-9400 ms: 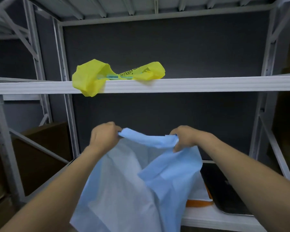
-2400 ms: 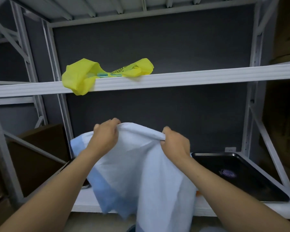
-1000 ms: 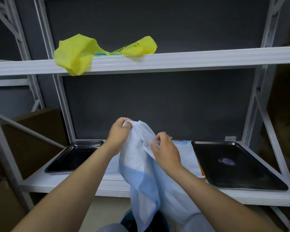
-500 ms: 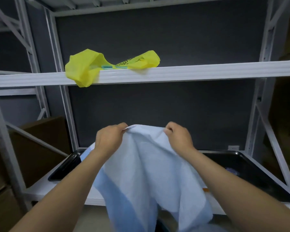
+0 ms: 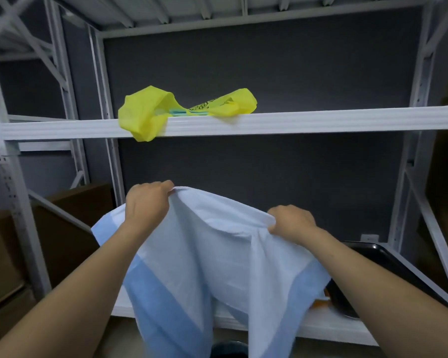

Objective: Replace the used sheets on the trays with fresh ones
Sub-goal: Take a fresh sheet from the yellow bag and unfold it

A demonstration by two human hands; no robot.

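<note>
Left hand [image 5: 146,204], right hand [image 5: 291,222] pinch blue sheet [image 5: 217,259], seemingly doubled

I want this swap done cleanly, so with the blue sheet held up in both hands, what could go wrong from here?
The sheet hangs bunched between the left hand and right hand, hiding most of the lower shelf. Only a corner of the black tray shows, so the sheet may land crooked. Its lower end hangs below the shelf edge, near a dark round container, and might brush it.
</note>
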